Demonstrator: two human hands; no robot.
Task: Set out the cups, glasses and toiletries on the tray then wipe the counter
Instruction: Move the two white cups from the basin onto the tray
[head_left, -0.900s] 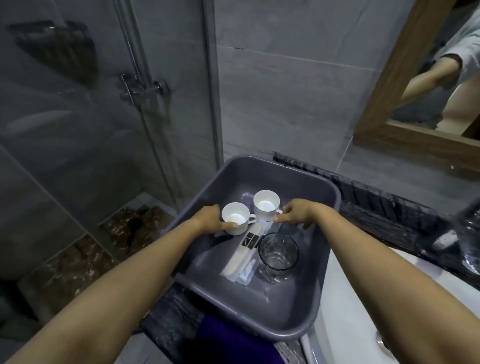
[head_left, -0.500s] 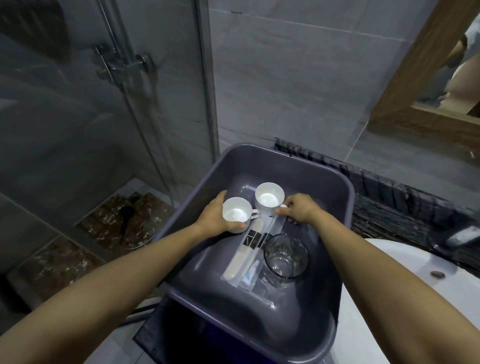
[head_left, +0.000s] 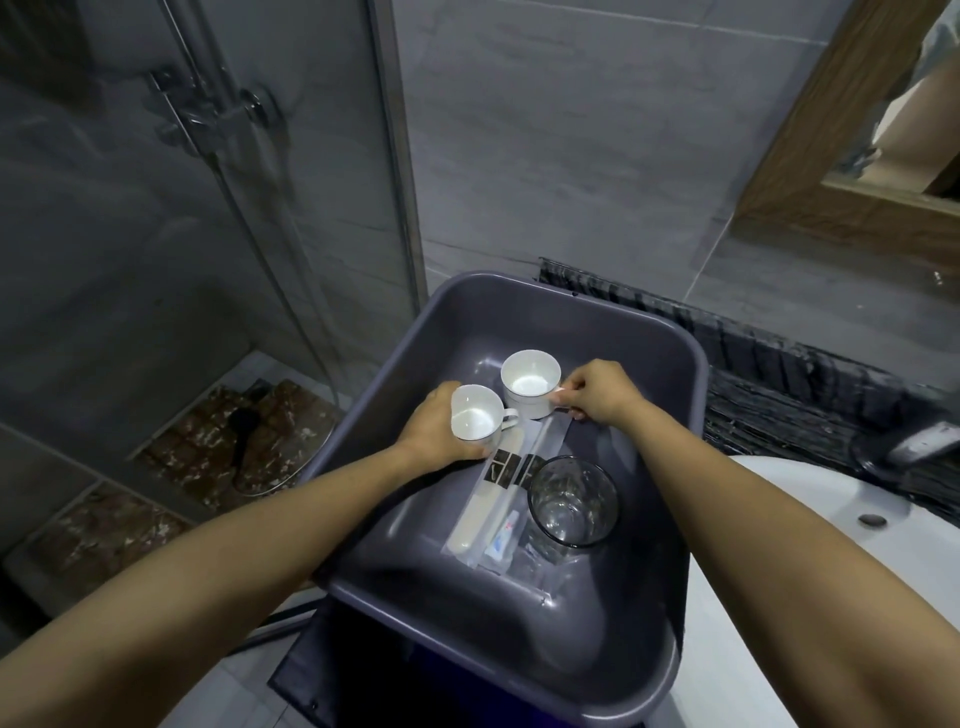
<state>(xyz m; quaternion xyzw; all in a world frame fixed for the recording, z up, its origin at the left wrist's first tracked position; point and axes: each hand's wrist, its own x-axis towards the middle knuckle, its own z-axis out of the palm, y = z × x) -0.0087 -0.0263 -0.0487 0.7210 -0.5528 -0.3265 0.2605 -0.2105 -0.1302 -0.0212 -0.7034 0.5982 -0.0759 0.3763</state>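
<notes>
The left hand (head_left: 434, 434) is wrapped around the side of a white cup (head_left: 474, 414), fingers curled under and behind its wall so the cup sits in the palm with its handle pointing right; whether the cup is lifted or resting on the floor of the tub cannot be told. The right hand (head_left: 597, 392) pinches the handle of a second white cup (head_left: 530, 382), thumb and fingers closed on the small loop at the cup's right side. The two cups stand upright, mouths up, just beside each other, the left-hand one nearer the camera. Both are inside a grey plastic tub (head_left: 670, 374), toward its far end. Under and in front of the cups lie clear-wrapped toiletry packets (head_left: 485, 499), long and narrow, running from the cups toward the near rim; one holds a pale flat stick-like item and another a small blue-and-white tube (head_left: 503, 535). A clear drinking glass (head_left: 573, 501) stands upright just right of the packets, touching or overlapping their edge. The tub sits on a dark counter (head_left: 779, 384) that runs along a grey tiled wall. A white basin (head_left: 779, 519) lies to the right of the tub, and a glass shower screen (head_left: 208, 260) stands to the left. A wooden-framed mirror (head_left: 831, 156) hangs at upper right.
</notes>
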